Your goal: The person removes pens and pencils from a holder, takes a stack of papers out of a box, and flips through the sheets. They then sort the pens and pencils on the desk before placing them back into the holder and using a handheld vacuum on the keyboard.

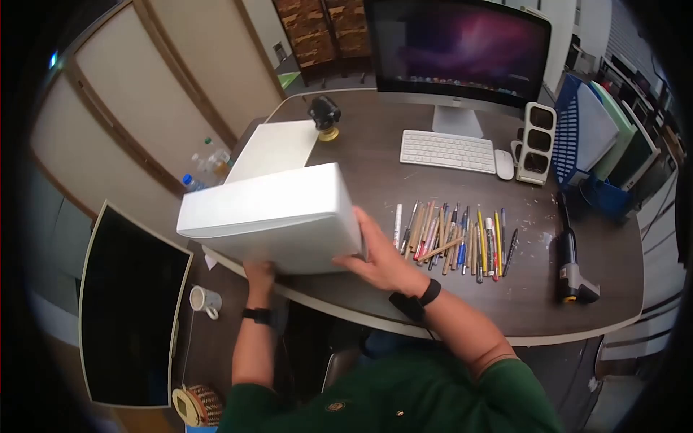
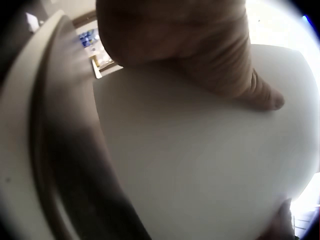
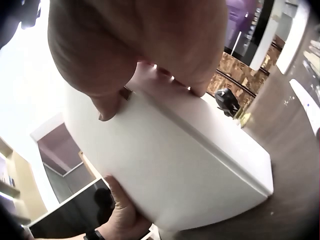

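Both hands hold a large white box (image 1: 289,234), tilted above the near left part of the desk, with a thin seam along one edge. My right hand (image 1: 381,254) grips its right side. In the right wrist view that thumb (image 3: 107,107) lies on the broad face while the fingers go over the narrow side. At the lower left edge is my left hand (image 1: 258,273), its thumb (image 2: 265,96) flat on the broad face in the left wrist view. The left fingers are hidden behind the box. A white flat panel (image 1: 278,148) lies on the desk beyond it.
Many pens and pencils (image 1: 458,242) lie right of the box. Behind them are a keyboard (image 1: 447,150), a mouse (image 1: 504,164) and a monitor (image 1: 462,50). A black and grey tool (image 1: 570,263) lies far right. A mug (image 1: 206,301) and dark screen (image 1: 133,310) stand left.
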`<state>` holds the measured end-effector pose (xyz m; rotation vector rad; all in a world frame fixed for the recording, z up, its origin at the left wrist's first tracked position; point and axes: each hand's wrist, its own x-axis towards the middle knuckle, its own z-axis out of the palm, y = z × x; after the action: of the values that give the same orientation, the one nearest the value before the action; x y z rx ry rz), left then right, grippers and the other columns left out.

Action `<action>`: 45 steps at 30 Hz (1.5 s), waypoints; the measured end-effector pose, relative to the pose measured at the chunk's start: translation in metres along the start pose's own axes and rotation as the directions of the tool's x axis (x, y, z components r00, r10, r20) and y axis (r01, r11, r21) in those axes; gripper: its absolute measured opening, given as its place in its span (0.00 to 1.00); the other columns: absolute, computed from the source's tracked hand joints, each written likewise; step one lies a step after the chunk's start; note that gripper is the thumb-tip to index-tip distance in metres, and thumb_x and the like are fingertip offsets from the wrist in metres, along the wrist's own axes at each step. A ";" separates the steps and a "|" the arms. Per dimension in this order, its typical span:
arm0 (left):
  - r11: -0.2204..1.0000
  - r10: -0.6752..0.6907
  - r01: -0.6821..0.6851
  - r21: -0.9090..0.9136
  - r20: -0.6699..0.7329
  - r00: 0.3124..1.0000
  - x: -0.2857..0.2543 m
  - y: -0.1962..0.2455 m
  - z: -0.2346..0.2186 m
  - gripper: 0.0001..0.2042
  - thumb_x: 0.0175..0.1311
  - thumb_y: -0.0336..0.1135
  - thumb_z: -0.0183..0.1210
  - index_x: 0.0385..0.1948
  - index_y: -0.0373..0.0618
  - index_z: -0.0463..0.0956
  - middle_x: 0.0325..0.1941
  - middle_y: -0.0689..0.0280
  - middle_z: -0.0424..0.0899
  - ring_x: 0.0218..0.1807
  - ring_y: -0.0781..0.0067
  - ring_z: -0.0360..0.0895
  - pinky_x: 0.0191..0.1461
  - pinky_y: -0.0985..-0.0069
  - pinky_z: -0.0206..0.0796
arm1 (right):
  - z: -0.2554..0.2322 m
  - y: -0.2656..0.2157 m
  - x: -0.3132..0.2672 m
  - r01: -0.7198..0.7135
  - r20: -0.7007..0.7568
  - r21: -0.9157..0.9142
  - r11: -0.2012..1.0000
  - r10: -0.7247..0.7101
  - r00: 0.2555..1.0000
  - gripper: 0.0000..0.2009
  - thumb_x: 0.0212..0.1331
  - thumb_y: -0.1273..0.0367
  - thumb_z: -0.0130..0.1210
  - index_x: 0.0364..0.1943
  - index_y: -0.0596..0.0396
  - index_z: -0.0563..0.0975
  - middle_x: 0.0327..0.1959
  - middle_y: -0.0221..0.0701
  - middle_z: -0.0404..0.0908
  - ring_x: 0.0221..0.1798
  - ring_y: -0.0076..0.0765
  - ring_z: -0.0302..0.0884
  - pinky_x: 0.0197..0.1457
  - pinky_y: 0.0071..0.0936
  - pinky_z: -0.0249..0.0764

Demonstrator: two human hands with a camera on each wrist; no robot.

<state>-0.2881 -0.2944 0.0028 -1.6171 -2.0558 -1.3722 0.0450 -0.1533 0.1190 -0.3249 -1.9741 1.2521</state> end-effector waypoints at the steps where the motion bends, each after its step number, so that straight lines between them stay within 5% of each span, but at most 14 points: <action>1: 0.970 -0.087 0.072 -0.233 -0.054 0.995 0.001 0.023 0.009 0.38 0.64 0.72 0.58 0.47 0.37 0.79 0.47 0.55 0.84 0.52 0.55 0.80 0.59 0.61 0.68 | -0.002 -0.001 0.003 -0.027 0.011 0.021 0.999 0.026 1.000 0.44 0.62 0.67 0.67 0.77 0.52 0.51 0.69 0.48 0.64 0.72 0.54 0.64 0.73 0.41 0.65; 4: 0.939 -0.218 0.224 -0.262 0.054 0.974 0.005 0.033 0.009 0.52 0.56 0.87 0.42 0.51 0.34 0.77 0.51 0.58 0.82 0.56 0.61 0.78 0.61 0.62 0.68 | -0.003 -0.003 0.005 -0.095 0.044 0.051 0.994 0.093 0.995 0.44 0.63 0.66 0.67 0.78 0.51 0.50 0.70 0.49 0.62 0.73 0.54 0.64 0.72 0.41 0.67; 7: 0.937 -0.177 0.194 -0.292 0.085 0.981 0.010 0.024 0.006 0.50 0.58 0.83 0.49 0.55 0.34 0.75 0.54 0.60 0.82 0.57 0.61 0.78 0.63 0.62 0.68 | 0.001 0.001 0.006 -0.062 0.000 0.035 0.997 0.062 0.998 0.44 0.64 0.64 0.66 0.78 0.51 0.49 0.70 0.52 0.62 0.70 0.55 0.68 0.68 0.43 0.71; 13: 0.674 -0.467 0.496 -0.548 0.205 0.860 0.040 0.076 -0.001 0.34 0.69 0.57 0.64 0.61 0.31 0.71 0.57 0.60 0.81 0.55 0.69 0.77 0.62 0.68 0.69 | 0.006 0.012 0.016 -0.157 -0.167 0.010 0.988 0.157 0.973 0.36 0.69 0.59 0.61 0.71 0.61 0.57 0.60 0.56 0.73 0.60 0.58 0.77 0.62 0.46 0.73; 16: 0.627 -0.620 0.749 -0.214 0.444 0.646 0.066 0.103 -0.030 0.32 0.75 0.54 0.57 0.61 0.28 0.70 0.56 0.53 0.83 0.56 0.66 0.80 0.61 0.69 0.71 | 0.010 0.014 0.011 -0.451 -0.112 0.047 0.891 0.453 0.884 0.33 0.72 0.51 0.54 0.64 0.68 0.64 0.55 0.57 0.80 0.59 0.60 0.80 0.62 0.44 0.74; 18: 0.642 -0.676 0.766 0.017 0.484 0.556 0.064 0.094 -0.041 0.33 0.76 0.56 0.55 0.60 0.27 0.71 0.55 0.50 0.83 0.56 0.64 0.81 0.61 0.69 0.72 | 0.015 0.029 0.002 -0.588 -0.038 0.059 0.807 0.590 0.806 0.35 0.72 0.47 0.51 0.62 0.72 0.68 0.55 0.57 0.82 0.59 0.58 0.82 0.62 0.42 0.75; 20: 0.647 -0.683 0.749 0.142 0.546 0.485 0.053 0.077 -0.043 0.33 0.76 0.57 0.53 0.59 0.26 0.71 0.55 0.47 0.83 0.56 0.62 0.81 0.61 0.68 0.72 | 0.025 0.050 -0.015 -0.578 0.023 0.156 0.801 0.582 0.813 0.35 0.72 0.47 0.52 0.62 0.73 0.69 0.55 0.57 0.82 0.59 0.57 0.82 0.63 0.41 0.74; 26: 0.699 -0.636 0.710 0.089 0.532 0.559 0.039 0.092 -0.049 0.31 0.75 0.55 0.56 0.57 0.27 0.73 0.53 0.48 0.85 0.53 0.62 0.82 0.58 0.68 0.73 | 0.039 0.064 -0.037 -0.621 0.042 0.112 0.776 0.621 0.783 0.34 0.73 0.48 0.51 0.64 0.70 0.68 0.55 0.56 0.82 0.59 0.54 0.82 0.63 0.40 0.75; 33: 0.780 -0.550 0.622 -0.074 0.394 0.736 0.073 0.060 -0.036 0.28 0.74 0.53 0.59 0.56 0.30 0.75 0.50 0.54 0.86 0.49 0.68 0.83 0.56 0.71 0.74 | 0.027 0.043 0.015 -0.427 -0.076 0.066 0.902 0.431 0.899 0.30 0.74 0.50 0.51 0.59 0.69 0.70 0.53 0.58 0.82 0.54 0.56 0.84 0.59 0.42 0.76; 43: 0.758 -0.610 0.643 0.106 0.463 0.643 0.137 0.009 0.001 0.32 0.74 0.60 0.54 0.53 0.31 0.78 0.48 0.55 0.87 0.48 0.66 0.83 0.54 0.69 0.73 | 0.041 0.100 0.079 -0.576 -0.143 -0.060 0.815 0.564 0.813 0.32 0.72 0.51 0.50 0.54 0.76 0.70 0.50 0.66 0.80 0.55 0.69 0.80 0.61 0.49 0.74; 45: 0.796 -0.576 0.592 0.126 0.459 0.676 0.128 -0.018 0.009 0.32 0.74 0.60 0.55 0.54 0.32 0.79 0.49 0.54 0.87 0.48 0.64 0.83 0.55 0.68 0.73 | 0.046 0.106 0.080 -0.578 -0.153 -0.123 0.807 0.560 0.814 0.32 0.72 0.51 0.51 0.54 0.77 0.69 0.50 0.66 0.80 0.54 0.71 0.80 0.62 0.50 0.74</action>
<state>-0.3500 -0.2024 0.0690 -1.4672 -3.0774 -1.2379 -0.0608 -0.0870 0.0546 -1.1202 -1.9512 1.3892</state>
